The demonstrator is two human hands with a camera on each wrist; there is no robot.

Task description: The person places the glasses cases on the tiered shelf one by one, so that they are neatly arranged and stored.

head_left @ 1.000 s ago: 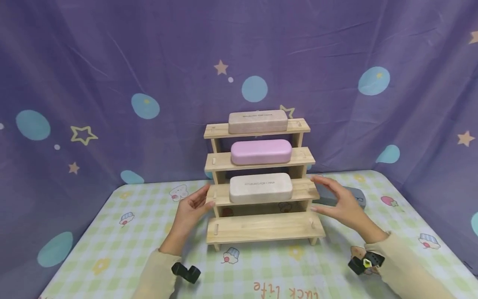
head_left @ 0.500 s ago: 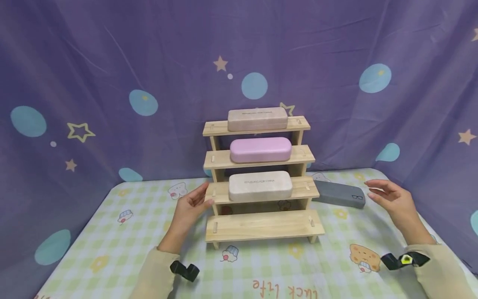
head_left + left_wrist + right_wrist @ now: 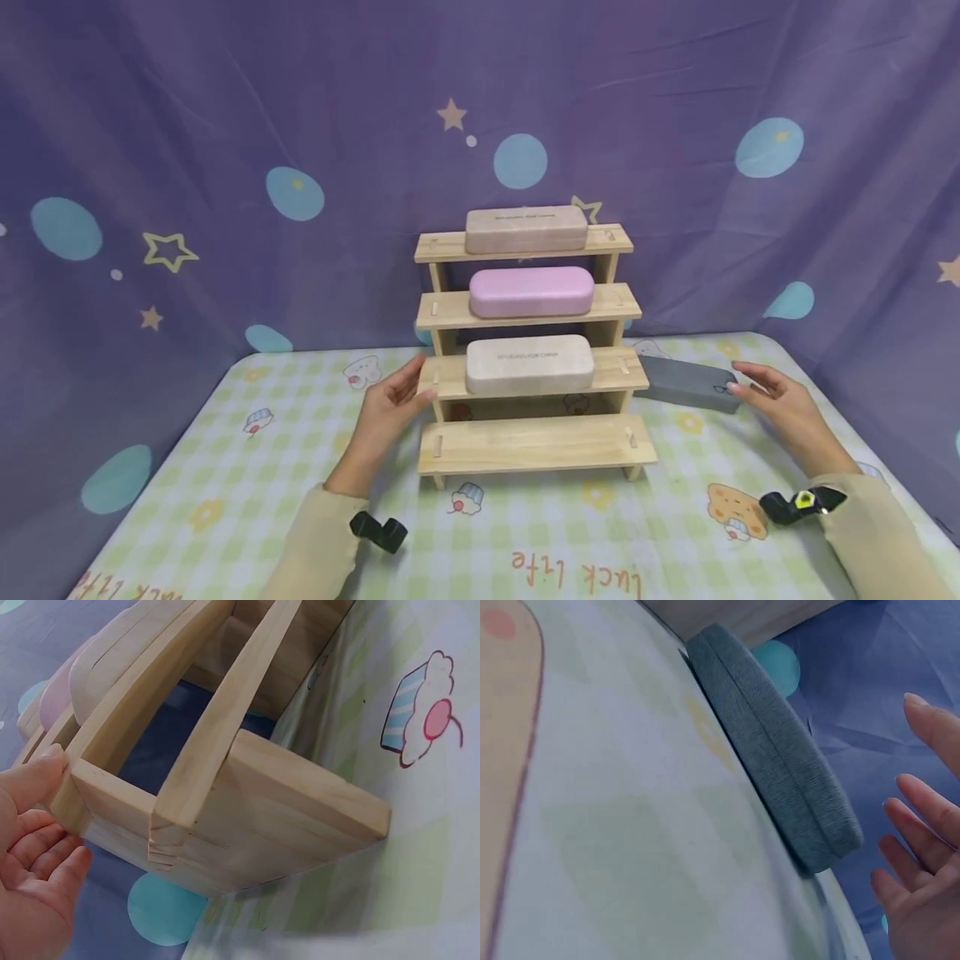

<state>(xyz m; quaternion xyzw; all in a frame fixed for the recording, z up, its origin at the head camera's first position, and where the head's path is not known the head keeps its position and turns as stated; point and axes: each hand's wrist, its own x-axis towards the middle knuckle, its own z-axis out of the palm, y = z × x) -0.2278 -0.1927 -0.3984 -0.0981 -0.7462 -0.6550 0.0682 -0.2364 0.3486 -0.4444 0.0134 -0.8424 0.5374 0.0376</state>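
Note:
A four-tier wooden display stand stands mid-table. My left hand holds the left end of its second shelf from the bottom, thumb in front and fingers behind; in the left wrist view the thumb lies on the shelf's corner. Three glasses cases rest on the upper tiers: a white case, a pink case and a beige case. On the cloth at the stand's right lies a grey glasses case. My right hand is beside its right end, fingers spread, with a gap visible in the right wrist view.
A green-and-white checked tablecloth covers the table. Behind it hangs a purple curtain with stars and blue spots. Each forearm wears a small black wrist camera.
My right hand has left the stand's right side and moved out to the right end of the grey glasses case. My left hand stays at the shelf. The head view has shifted slightly.

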